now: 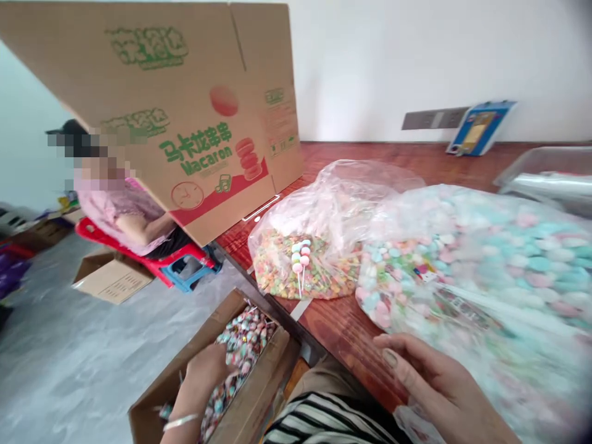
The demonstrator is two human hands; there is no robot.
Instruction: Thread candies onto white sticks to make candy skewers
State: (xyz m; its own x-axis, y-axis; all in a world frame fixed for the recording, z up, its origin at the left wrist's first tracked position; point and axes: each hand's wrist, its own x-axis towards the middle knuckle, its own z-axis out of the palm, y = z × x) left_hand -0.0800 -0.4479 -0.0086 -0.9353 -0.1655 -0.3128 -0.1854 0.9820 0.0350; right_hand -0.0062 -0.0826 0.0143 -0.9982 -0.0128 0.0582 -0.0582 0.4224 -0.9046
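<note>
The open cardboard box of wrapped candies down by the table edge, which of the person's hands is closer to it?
Left. The left hand is down inside the cardboard box, among the wrapped candies. The right hand is off to the side, above the table edge, against the big candy bag.

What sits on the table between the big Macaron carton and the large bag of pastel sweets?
A smaller clear bag of mixed candy, with a lollipop showing against it, in the head view.

head camera looks down and forward, close over the table [342, 320].
</note>
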